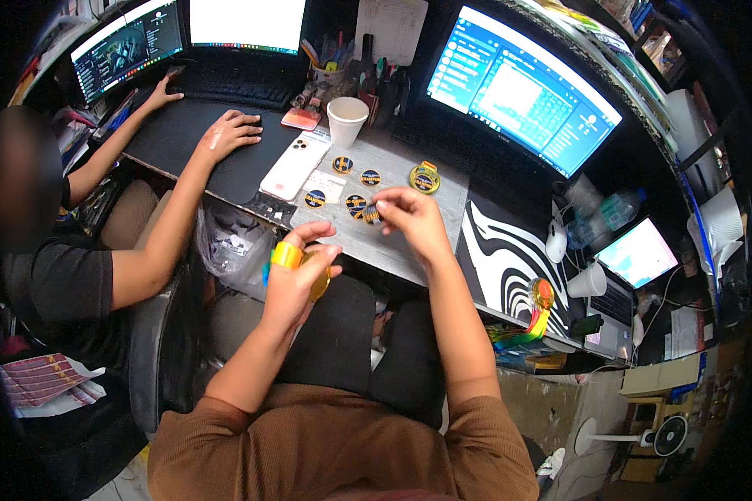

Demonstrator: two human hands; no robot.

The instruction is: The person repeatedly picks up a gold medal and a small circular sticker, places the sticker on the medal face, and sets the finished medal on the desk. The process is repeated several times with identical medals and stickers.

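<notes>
already, a labelled medal (424, 177) sits on the table (456, 199) near loose round labels (316, 199) left unattached, while the half-curled left hand (296, 277) holds a ribboned gold medal (320, 285) and the right hand (411, 219) pinches what look like more labels (371, 215).

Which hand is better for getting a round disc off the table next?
Probably the right hand. It is right by the discs, its fingertips seeming to pinch one. The left hand is farther away and busy holding a medal with yellow ribbon.
</notes>
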